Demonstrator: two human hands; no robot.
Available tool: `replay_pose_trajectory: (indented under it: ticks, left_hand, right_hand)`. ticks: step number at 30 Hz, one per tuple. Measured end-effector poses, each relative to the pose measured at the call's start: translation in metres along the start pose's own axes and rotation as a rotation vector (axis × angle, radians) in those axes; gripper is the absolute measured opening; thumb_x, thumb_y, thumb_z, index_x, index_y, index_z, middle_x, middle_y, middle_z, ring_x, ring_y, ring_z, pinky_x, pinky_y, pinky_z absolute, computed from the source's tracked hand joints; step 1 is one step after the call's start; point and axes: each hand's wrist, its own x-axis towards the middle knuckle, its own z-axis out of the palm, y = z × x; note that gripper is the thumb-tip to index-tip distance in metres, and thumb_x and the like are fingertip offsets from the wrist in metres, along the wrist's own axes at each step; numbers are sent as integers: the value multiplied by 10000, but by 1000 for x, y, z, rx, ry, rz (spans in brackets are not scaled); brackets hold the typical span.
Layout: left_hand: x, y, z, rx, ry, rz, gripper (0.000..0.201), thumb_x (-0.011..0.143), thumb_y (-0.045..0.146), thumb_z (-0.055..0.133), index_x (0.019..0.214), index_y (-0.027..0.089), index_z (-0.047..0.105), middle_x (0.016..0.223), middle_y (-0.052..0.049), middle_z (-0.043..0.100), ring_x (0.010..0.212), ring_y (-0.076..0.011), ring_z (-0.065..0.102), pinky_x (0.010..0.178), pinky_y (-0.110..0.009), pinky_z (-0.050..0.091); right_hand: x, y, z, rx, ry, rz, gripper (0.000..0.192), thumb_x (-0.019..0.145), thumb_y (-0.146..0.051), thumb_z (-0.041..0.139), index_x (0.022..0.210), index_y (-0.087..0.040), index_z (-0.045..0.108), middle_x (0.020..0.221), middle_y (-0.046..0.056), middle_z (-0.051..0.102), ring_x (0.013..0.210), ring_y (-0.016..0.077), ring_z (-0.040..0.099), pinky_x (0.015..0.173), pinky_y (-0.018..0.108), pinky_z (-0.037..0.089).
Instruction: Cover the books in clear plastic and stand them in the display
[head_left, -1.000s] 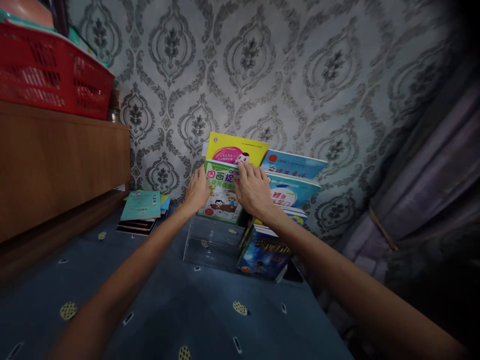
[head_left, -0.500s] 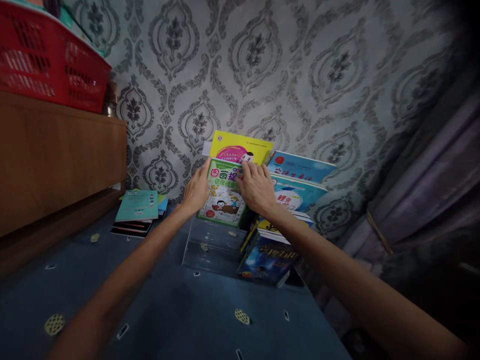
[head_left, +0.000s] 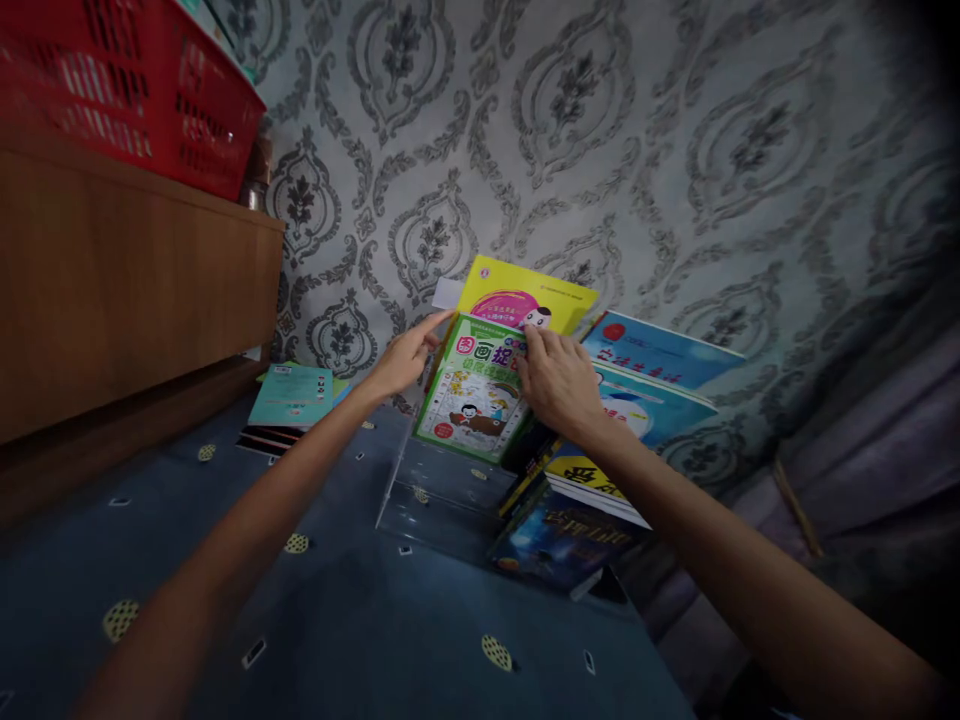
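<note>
Leaning btwn L fingers (head_left: 424,334) (part-spread) & R fingers (head_left: 546,346) (bent at edge, grip unclear): green bk (head_left: 476,400).

Book before me (head_left: 466,400): green, with a white cartoon panel, pink and purple lettering
Book behind it (head_left: 566,298): yellow with a pink patch
Book to my right (head_left: 694,358): blue with a red dot
Cloth below me (head_left: 360,630): dark blue, dotted yellow ovals, white-edged bars
Wall I face (head_left: 487,155): pale grey, darker leafy medallions
Basket to my left (head_left: 163,100): red
Cupboard beneath it (head_left: 142,290): brown
</note>
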Motion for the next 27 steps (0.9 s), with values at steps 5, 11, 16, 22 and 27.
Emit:
replay_pose_trajectory:
  ticks: [5, 11, 16, 22, 27]
  left_hand:
    - [-9, -9, 4, -16, 95, -124, 528, 877, 68, 396, 1354, 188, 587, 1013, -59, 720, 932, -199, 682, 897, -353, 550]
    - [-23, -3, 22, 169, 127, -71, 253, 983, 219, 439, 1045, 185, 682, 1064, -83, 717, 1018, -228, 654, 943, -364, 512]
    - [-31, 9, 31, 325, 127, -98, 229, 1011, 244, 443, 1011, 192, 666, 1031, -89, 663, 1038, -236, 623, 930, -350, 493]
    - [-40, 26, 43, 523, 82, -138, 238, 1023, 205, 408, 1123, 191, 624, 1117, -124, 630, 1081, -264, 584, 893, -361, 483]
    - [-41, 34, 45, 589, 35, -176, 308, 1010, 126, 364, 1205, 154, 600, 1182, -163, 622, 1123, -297, 571, 879, -389, 482]
  right_hand:
    - [0, 1, 1, -19, 11, -19, 482, 981, -235, 422, 1434, -73, 444, 1280, 227, 628, 1159, 368, 565, 979, 502, 445]
    - [1, 2, -1, -60, -11, -36, 481, 957, -241, 433, 1411, -80, 458, 1260, 225, 640, 1143, 372, 580, 960, 502, 454]
    - [0, 2, -3, -98, -7, -32, 467, 956, -251, 442, 1391, -83, 471, 1245, 217, 650, 1106, 353, 598, 948, 475, 453]
    - [6, 5, -5, -80, -58, -43, 465, 948, -301, 443, 1352, -81, 504, 1182, 222, 664, 1060, 362, 604, 871, 462, 479]
    - [15, 1, -12, -83, -161, -11, 477, 928, -315, 465, 1312, -42, 539, 1161, 241, 661, 1041, 375, 604, 856, 465, 483]
